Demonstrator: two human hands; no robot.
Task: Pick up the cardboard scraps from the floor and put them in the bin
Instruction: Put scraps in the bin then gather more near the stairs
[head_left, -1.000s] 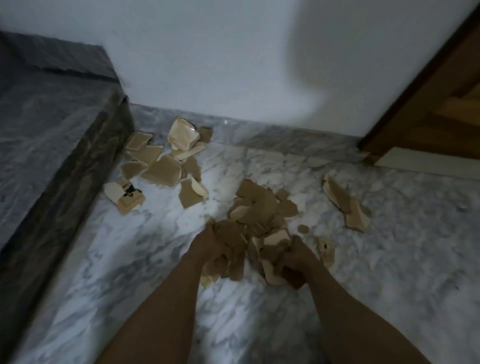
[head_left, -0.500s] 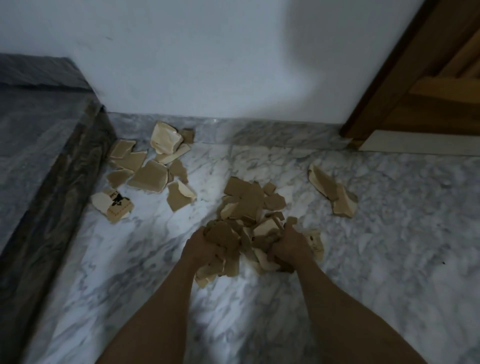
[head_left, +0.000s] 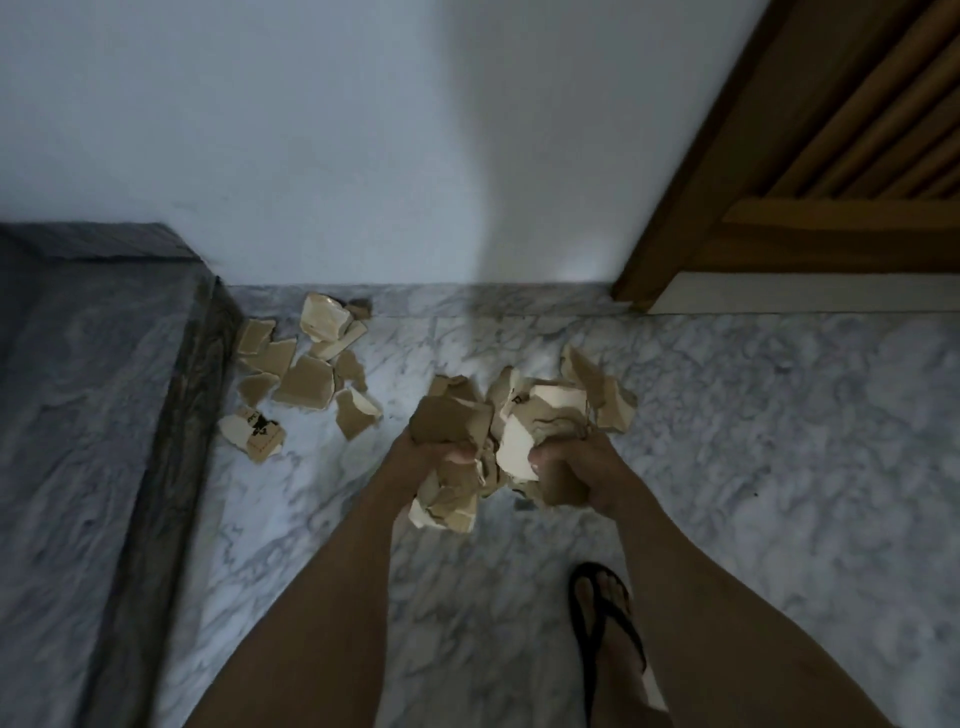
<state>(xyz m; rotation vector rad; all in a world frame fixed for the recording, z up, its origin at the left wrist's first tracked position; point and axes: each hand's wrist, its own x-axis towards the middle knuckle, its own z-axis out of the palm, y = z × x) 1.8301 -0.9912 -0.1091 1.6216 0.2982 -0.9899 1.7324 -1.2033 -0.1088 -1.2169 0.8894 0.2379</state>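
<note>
Both hands hold one bundle of brown and cream cardboard scraps (head_left: 511, 415) lifted off the marble floor (head_left: 753, 467). My left hand (head_left: 431, 454) grips the bundle's left side, its fingers curled under the brown pieces. On the right side, my right hand (head_left: 571, 467) grips it with the thumb over a cream piece. Some pieces hang below the hands. A second cluster of scraps (head_left: 306, 371) lies on the floor by the wall corner, with a printed piece (head_left: 254, 434) nearest the step. No bin is in view.
A raised dark marble step (head_left: 93, 415) runs along the left. The white wall (head_left: 363, 156) stands straight ahead. A wooden louvred door (head_left: 831, 156) and its frame fill the upper right. My foot in a black flip-flop (head_left: 605, 639) stands on the floor below the right forearm.
Both hands closed on the middle pile and raised it off the floor as a bundle. The view rose, and my foot came into sight.
</note>
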